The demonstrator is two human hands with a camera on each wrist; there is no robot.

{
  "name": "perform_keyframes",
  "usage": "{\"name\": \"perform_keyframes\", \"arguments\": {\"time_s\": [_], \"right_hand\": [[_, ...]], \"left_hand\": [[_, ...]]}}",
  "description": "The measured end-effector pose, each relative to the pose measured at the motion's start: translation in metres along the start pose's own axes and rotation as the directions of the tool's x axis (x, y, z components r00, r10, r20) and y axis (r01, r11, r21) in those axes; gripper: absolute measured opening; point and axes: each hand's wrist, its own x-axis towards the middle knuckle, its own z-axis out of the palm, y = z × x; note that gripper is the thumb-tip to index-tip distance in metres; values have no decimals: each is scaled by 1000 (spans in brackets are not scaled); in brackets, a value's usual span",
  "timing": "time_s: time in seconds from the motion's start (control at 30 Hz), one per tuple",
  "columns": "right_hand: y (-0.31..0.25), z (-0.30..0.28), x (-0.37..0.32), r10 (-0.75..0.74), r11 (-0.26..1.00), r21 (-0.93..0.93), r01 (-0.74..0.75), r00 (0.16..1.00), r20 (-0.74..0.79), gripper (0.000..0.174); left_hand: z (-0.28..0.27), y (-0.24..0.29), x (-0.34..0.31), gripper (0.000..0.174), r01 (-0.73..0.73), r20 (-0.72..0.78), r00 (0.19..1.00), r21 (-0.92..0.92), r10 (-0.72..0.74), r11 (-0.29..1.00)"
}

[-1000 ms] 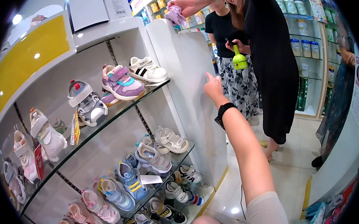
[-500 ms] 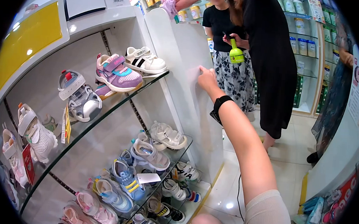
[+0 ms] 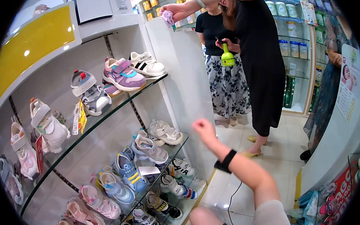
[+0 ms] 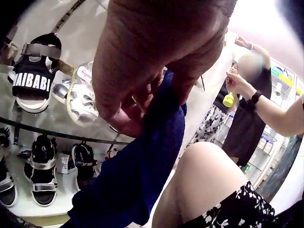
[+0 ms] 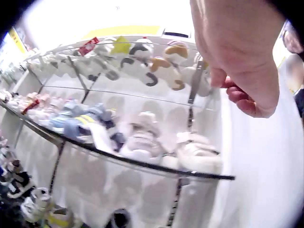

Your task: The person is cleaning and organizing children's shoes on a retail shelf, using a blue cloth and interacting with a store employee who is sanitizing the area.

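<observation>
My right hand (image 3: 205, 131) is in mid-air beside the white side panel (image 3: 194, 76) of the shoe rack, fingers curled in and nothing showing in them. In the right wrist view, that same hand (image 5: 242, 66) is at the upper right, in front of the panel. My left hand (image 4: 161, 47) pinches a dark blue cloth (image 4: 128, 175) between thumb and fingers; the cloth hangs down next to my bare knee (image 4: 202, 171). Small children's shoes stand on glass shelves to the left, among them a purple and pink sneaker (image 3: 124, 75) and a white velcro shoe (image 3: 166, 132).
A person in a black dress (image 3: 258, 63) holds a yellow-green spray bottle (image 3: 227, 58) and a pinkish cloth (image 3: 167, 18) on top of the panel. Another person in a floral skirt (image 3: 229, 86) stands behind. A black cable (image 3: 232, 201) lies on the tiled floor. Cans line the back shelves.
My right hand has dropped down from the side panel, and its pointing index finger has curled in. The person in black has shifted slightly left in view, the spray bottle along with them.
</observation>
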Motion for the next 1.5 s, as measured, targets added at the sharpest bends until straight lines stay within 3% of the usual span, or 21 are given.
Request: {"name": "perform_keyframes", "arguments": {"time_s": [0.07,0.13,0.2,0.27,0.3,0.47,0.53,0.57,0.7,0.8,0.9,0.93,1.0,1.03,1.17,1.2,1.27,1.3,1.37,1.47,1.5], "right_hand": [[-29,8,-58,42,993,99,-66,973,227,14],[-42,18,-103,198,954,109,-279,860,469,11],[-38,29,-141,47,982,116,-150,784,618,12],[-52,36,-170,-34,997,70,-32,633,774,17],[-51,41,-187,-46,995,87,-43,578,815,17],[-56,56,-256,-12,975,52,-217,185,983,24],[-53,57,-280,52,974,-33,-223,79,996,27],[-49,58,-287,-42,999,44,-27,73,996,31],[-47,60,-287,-26,986,41,-162,94,995,35],[-34,65,-292,18,976,-19,-217,-7,1000,31],[-48,64,-293,120,950,-55,-307,196,973,28],[-51,68,-291,81,924,39,-381,295,952,24],[-57,66,-284,285,777,-60,-627,266,921,22],[-56,69,-286,243,770,12,-638,311,919,20],[-78,71,-294,72,843,65,-535,232,970,20],[-79,73,-299,30,856,72,-512,189,982,18],[-87,76,-307,-49,867,142,-477,203,978,16],[-94,75,-309,-18,886,101,-453,183,983,16],[-112,73,-309,39,917,22,-398,145,989,15],[-121,72,-308,-68,984,113,-139,294,953,14],[-120,72,-310,-62,979,124,-160,346,936,15]], "left_hand": [[2,15,-5,30,41,26,999,-47,-39,998],[2,28,-11,28,114,66,992,-119,-107,986],[9,43,-20,27,53,19,999,-176,-51,983],[12,57,-27,28,54,-41,997,-154,-61,987],[13,53,-26,30,-39,-50,998,-227,28,973],[15,78,-39,28,-109,-99,992,-356,78,928],[12,76,-40,28,-167,-132,984,-441,121,882],[11,75,-44,27,-175,-144,983,-497,118,850],[6,82,-62,25,-225,-191,973,-695,127,683],[4,96,-72,22,-252,-207,967,-720,146,647],[-2,97,-75,17,-218,-189,974,-664,120,715],[-2,96,-76,17,-178,-165,982,-628,94,758],[-2,91,-73,17,-90,-113,993,-545,34,834],[-2,85,-68,22,-99,-88,994,-528,62,844],[-3,28,-38,46,-201,-18,977,-420,213,885],[-6,17,-36,44,-238,8,965,-385,262,891],[0,36,-46,40,-318,64,932,-322,356,892],[7,49,-53,38,-135,-1,990,-346,143,929],[-8,34,-43,34,-40,62,996,-230,56,972],[-10,34,-43,24,-25,-3,1000,-234,25,972],[-10,36,-44,23,-42,-45,998,-264,32,964]]}}
